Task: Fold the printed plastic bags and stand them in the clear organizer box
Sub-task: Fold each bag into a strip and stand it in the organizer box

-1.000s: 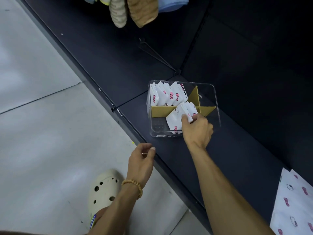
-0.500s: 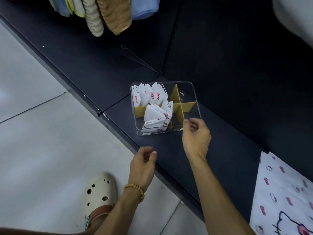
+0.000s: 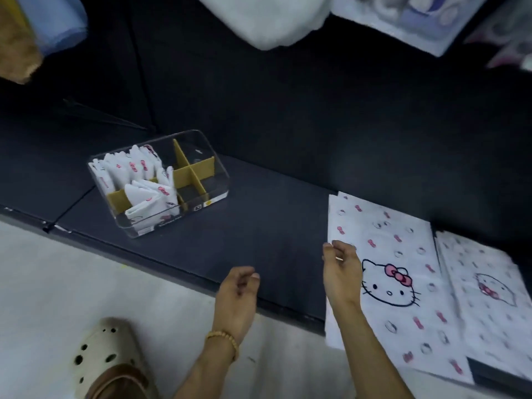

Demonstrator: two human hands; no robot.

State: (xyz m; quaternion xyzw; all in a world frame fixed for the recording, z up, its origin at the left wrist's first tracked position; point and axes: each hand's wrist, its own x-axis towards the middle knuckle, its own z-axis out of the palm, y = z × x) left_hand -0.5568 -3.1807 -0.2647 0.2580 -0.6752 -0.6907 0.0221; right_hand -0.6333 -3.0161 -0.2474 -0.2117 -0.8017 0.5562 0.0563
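Observation:
The clear organizer box [image 3: 214, 180] stands on the dark shelf at left, split by yellow dividers [image 3: 198, 171]. Several folded white bags with pink bows [image 3: 138, 171] stand in its left compartments; the right compartments hold nothing. A flat stack of white printed bags [image 3: 403, 269] with a cat face lies on the shelf at right, a second stack [image 3: 486, 295] beside it. My right hand [image 3: 341, 272] hovers at the left edge of the flat stack, fingers loosely curled, holding nothing. My left hand [image 3: 237, 295] hangs over the shelf's front edge, relaxed, holding nothing.
The dark shelf [image 3: 273, 226] runs diagonally with bare surface between box and bags. Pale floor [image 3: 57, 283] lies in front, with my cream clog [image 3: 106, 352] on it. Towels [image 3: 34, 30] and soft goods [image 3: 273, 21] hang above the shelf.
My right hand left the folded bag in the box and moved right to the flat stack. The view swung right, bringing the flat bags into sight.

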